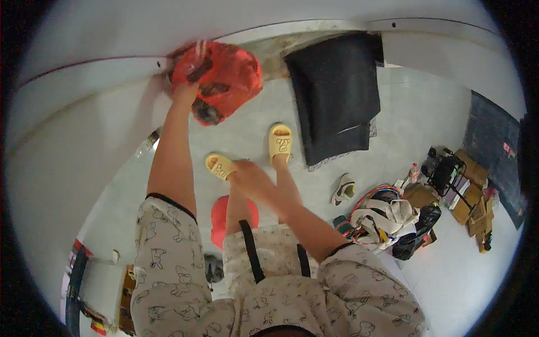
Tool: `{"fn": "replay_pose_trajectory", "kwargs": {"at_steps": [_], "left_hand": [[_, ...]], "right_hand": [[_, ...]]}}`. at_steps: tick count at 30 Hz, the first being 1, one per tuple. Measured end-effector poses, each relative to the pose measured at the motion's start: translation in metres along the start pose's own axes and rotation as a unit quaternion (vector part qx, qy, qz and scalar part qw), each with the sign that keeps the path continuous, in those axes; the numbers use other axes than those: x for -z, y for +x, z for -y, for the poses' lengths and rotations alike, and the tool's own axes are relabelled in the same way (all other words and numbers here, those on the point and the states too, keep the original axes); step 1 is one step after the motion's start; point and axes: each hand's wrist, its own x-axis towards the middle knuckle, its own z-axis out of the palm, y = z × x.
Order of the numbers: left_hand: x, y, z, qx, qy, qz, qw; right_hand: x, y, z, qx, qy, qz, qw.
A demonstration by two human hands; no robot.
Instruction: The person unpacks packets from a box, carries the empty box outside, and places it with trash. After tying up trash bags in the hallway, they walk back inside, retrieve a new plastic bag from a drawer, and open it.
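Observation:
A red plastic bag (238,70) with dark, lumpy contents hangs at the upper left, close to the pale wall. My left hand (187,91) is stretched out to its near left side and grips it; the fingers are partly lost against the red plastic. My right hand (247,177) is in front of my lower legs, beside a yellow slipper (220,166) on one foot. It is smeared by motion, so its fingers cannot be made out. The other yellow slipper (281,141) is a little farther off to the right.
A black mat (337,95) lies on the floor at the far side. To the right are a loose shoe (343,189), a heap of bags and cloth (387,219), a bottle (414,173) and flattened cardboard (477,216). A red object (219,222) sits behind my legs.

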Motion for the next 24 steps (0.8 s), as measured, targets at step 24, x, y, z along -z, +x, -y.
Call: {"fn": "replay_pose_trajectory", "kwargs": {"at_steps": [24], "left_hand": [[0.013,-0.077,0.032,0.057,-0.111,-0.026,0.992]], "right_hand": [[0.007,-0.057,-0.065,-0.091,0.119,0.057,0.987]]}}
